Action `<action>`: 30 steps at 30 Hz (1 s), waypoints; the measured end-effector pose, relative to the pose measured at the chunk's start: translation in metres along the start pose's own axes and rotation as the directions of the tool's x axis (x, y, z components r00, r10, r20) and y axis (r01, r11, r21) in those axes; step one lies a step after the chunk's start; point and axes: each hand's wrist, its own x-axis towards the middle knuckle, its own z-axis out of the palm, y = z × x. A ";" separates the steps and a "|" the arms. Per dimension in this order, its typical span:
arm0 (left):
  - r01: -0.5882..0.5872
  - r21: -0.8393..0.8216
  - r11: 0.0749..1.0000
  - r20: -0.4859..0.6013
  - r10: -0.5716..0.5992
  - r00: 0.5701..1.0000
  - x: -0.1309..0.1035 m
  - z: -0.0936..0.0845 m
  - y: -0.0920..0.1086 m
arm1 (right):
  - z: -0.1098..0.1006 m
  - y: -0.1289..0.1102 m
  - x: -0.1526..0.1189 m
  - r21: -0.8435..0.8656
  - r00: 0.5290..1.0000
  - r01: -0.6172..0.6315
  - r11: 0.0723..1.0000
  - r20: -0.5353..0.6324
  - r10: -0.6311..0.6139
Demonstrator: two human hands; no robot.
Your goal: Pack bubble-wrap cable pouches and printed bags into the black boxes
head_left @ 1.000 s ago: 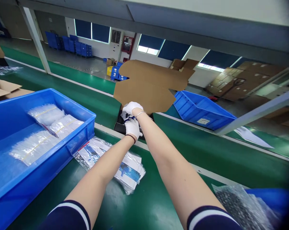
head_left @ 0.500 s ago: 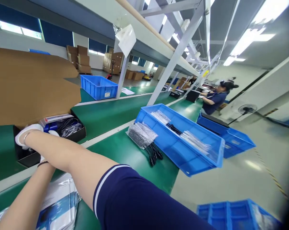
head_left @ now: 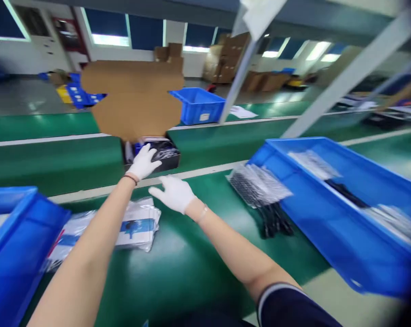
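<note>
My left hand (head_left: pixel 144 162), in a white glove, has its fingers spread over the front edge of an open box (head_left: pixel 169 162). The box is black outside with a raised brown cardboard lid (head_left: pixel 137 102); inside are a blue item and black, plastic-wrapped contents, partly hidden by the hand. My right hand (head_left: pixel 174 194), also gloved in white, hovers above the green bench in front of the box, fingers apart and holding nothing. Flat plastic-bagged printed packets (head_left: pixel 139 225) lie below my left hand. To the right rests a bundle of bubble-wrapped black cables (head_left: pixel 260 190).
A long blue bin (head_left: pixel 314 218) with more wrapped cables stands at the right. Another blue bin (head_left: pixel 28 236) is at the left edge. Behind the bench strip sit a smaller blue crate (head_left: pixel 202 106) and a slanted grey post (head_left: pixel 239 72).
The view has swung left, bringing the box toward the middle. My right hand has come away from the box toward me, and the crossed arms are now apart.
</note>
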 end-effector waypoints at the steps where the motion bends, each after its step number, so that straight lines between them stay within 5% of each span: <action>1: 0.031 -0.017 0.999 -0.059 -0.032 0.998 -0.013 -0.012 -0.003 | 0.013 0.006 -0.012 -0.029 0.998 -0.034 0.999 0.051 0.035; 5: 0.050 -0.154 0.987 -0.354 -0.103 0.930 -0.058 -0.057 0.013 | 0.051 0.006 -0.043 0.066 0.950 -0.137 0.988 0.293 0.112; 10: 0.034 -0.317 0.948 -0.526 -0.206 0.825 -0.124 -0.095 0.015 | 0.068 0.008 -0.033 0.309 0.930 -0.210 0.928 0.355 0.092; 15: 0.108 -0.458 0.882 -0.462 -0.340 0.819 -0.160 -0.093 0.017 | 0.074 0.005 -0.022 0.173 0.980 -0.087 0.981 0.189 0.053; 19: 0.107 -0.441 0.891 -0.452 -0.324 0.831 -0.165 -0.093 0.033 | 0.072 0.007 -0.015 0.306 0.956 -0.107 0.946 0.294 0.013; 23: 0.120 -0.401 0.908 -0.440 -0.306 0.845 -0.173 -0.099 0.045 | 0.064 0.018 -0.015 0.296 1.000 0.006 0.955 0.003 -0.008; 28: 0.399 -0.272 0.876 -0.119 -0.442 0.889 -0.176 -0.077 0.047 | 0.043 0.023 -0.025 0.464 0.962 -0.122 0.877 -0.161 0.219; 30: 0.415 -0.374 0.830 0.047 -0.430 0.902 -0.168 -0.059 0.054 | 0.031 0.028 -0.028 0.506 0.932 -0.103 0.856 -0.252 0.261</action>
